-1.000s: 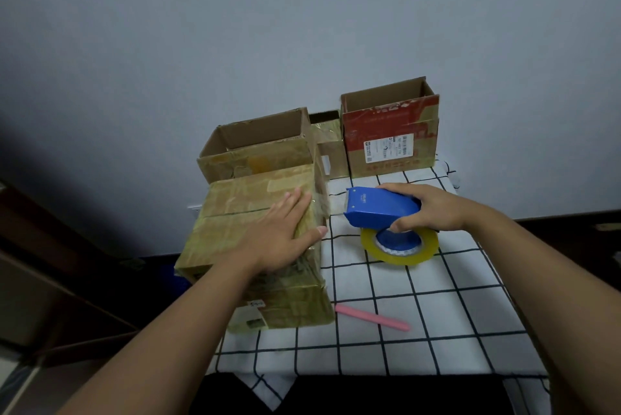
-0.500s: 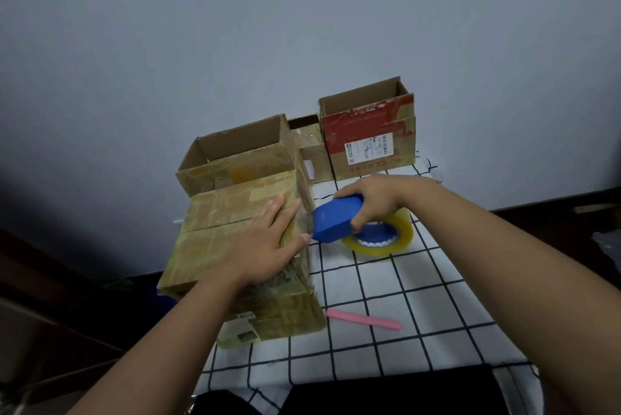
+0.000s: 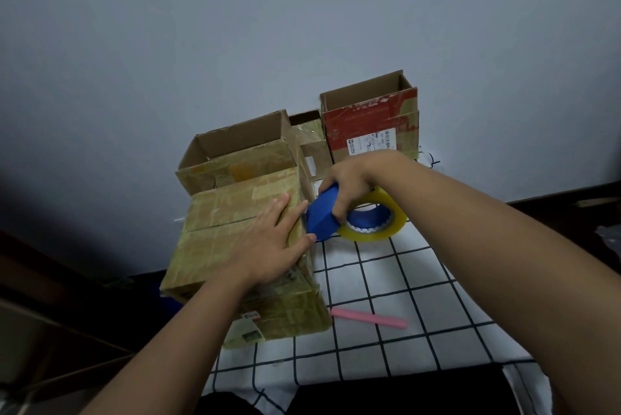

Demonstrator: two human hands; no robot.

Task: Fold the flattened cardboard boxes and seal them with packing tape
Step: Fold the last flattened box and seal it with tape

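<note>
- The left hand (image 3: 265, 246) lies flat on top of the closed box (image 3: 235, 260) at centre left of the frame, fingers straight and spread, thumb hooked over the box's right edge.
- The right hand (image 3: 353, 179) reaches in from the right, fingers curled round the blue tape dispenser (image 3: 322, 216), its nose touching the box's upper right edge.
- The yellow tape roll (image 3: 376, 220) hangs behind the dispenser, above the checked table (image 3: 403, 280).
- Two open boxes stand behind.
</note>
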